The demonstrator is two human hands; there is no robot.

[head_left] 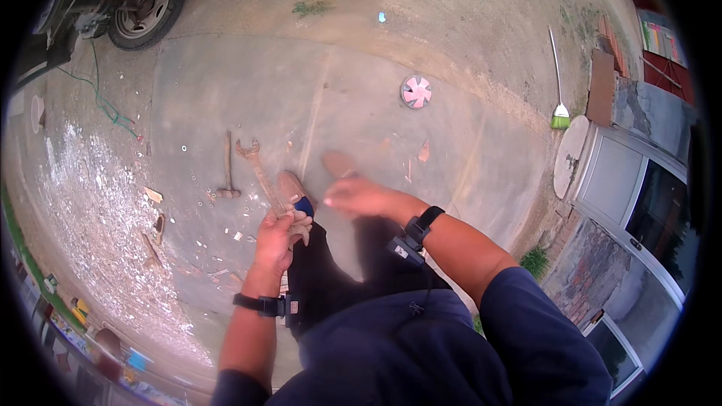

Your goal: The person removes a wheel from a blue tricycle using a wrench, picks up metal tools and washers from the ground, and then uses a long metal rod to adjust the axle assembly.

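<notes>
My left hand (277,237) is closed round the lower part of a large, rusty open-ended wrench (263,173). The wrench's jaw points up and away from me, and a second jaw shows below my fingers. In front of my body, my right hand (357,197) is apart from the wrench, its fingers smeared by motion. Nothing can be made out in it. Just left of the wrench, a hammer (229,165) lies on the concrete with its head toward me.
My shoe (289,183) stands beside the wrench. Ahead lies a pink-and-grey round object (417,92). White debris (113,218) and small scraps cover the ground at left. A vehicle wheel (147,19) is far left; a green broom (559,114) leans near the doorway (613,177) at right.
</notes>
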